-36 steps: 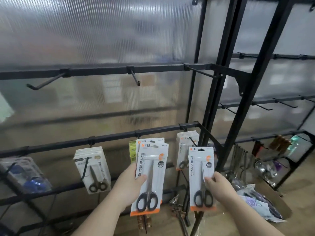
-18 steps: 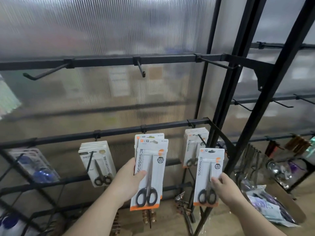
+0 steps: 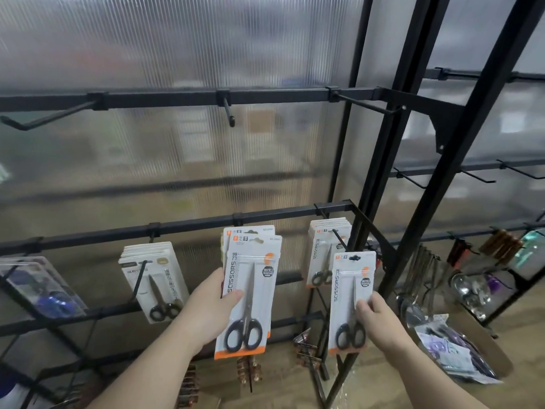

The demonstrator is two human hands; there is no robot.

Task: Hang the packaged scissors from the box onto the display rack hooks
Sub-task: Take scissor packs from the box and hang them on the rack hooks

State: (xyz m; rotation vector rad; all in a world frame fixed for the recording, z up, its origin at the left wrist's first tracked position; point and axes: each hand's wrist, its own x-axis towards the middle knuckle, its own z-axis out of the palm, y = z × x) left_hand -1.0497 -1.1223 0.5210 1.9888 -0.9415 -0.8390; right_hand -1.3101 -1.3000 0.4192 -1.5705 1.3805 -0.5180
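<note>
Left hand [image 3: 206,308] grips a small stack of scissor packs [image 3: 250,293] just below the middle rail [image 3: 191,224], thumb across the front. I judge the hang-holes are kept uppermost for hooking. Right hand [image 3: 380,323] pinches a single pack [image 3: 351,299] below the rail's right end.

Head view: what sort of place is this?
Probably a shop's display aisle: black rack with peg hooks, carded scissors packs hanging on them, cardboard box of packaged stock on the floor.
</note>
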